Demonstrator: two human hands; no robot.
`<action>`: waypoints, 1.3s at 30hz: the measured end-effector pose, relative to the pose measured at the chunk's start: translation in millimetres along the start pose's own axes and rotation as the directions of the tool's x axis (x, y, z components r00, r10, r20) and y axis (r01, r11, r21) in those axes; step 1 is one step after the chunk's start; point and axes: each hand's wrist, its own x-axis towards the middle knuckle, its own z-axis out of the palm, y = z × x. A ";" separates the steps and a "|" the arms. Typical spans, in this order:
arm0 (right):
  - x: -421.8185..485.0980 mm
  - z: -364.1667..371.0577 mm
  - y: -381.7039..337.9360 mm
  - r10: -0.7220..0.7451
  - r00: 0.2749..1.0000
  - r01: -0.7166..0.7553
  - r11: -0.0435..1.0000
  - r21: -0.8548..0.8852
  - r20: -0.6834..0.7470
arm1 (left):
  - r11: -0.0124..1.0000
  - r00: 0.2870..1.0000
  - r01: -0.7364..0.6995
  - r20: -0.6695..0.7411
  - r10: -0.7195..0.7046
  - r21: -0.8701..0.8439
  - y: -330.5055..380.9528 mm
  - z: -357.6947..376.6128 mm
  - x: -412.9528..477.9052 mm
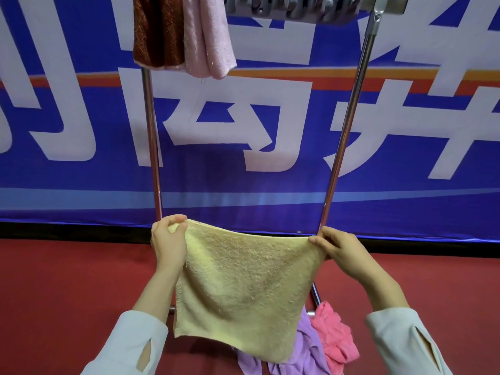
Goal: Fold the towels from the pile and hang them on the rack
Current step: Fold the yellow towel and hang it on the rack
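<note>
Both top corners of the yellow towel (243, 288) are pinched. The left grip (169, 239) clamps thumb and curled fingers on the left corner, and the right grip (338, 253) clamps the right corner the same way. Between the grips the top edge sags a little. Below them the towel hangs spread out and roughly square, its bottom edge slanting down towards the right. The cloth is pale yellow terry with a fuzzy, worn nap that looks browner through the middle, and a hemmed edge runs down the left side.

Under the right grip, a purple towel (305, 353) and a coral-pink towel (335, 336) lie crumpled together on the red floor (67, 280), partly hidden behind the yellow one. The rack (349, 125) stands just beyond the grips, one metal upright rising behind each. High above the left grip, a dark red towel (158, 31) and a pale pink towel (208, 36) hang folded over the top bar, side by side and touching. Behind the rack is a blue banner (81, 171) with large white characters.
</note>
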 end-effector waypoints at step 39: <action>2.5 49.0 -72.6 -0.083 0.994 0.092 0.985 0.144 -0.068 | 0.994 0.849 -0.093 0.517 0.112 -0.063 64.6 57.3 -80.8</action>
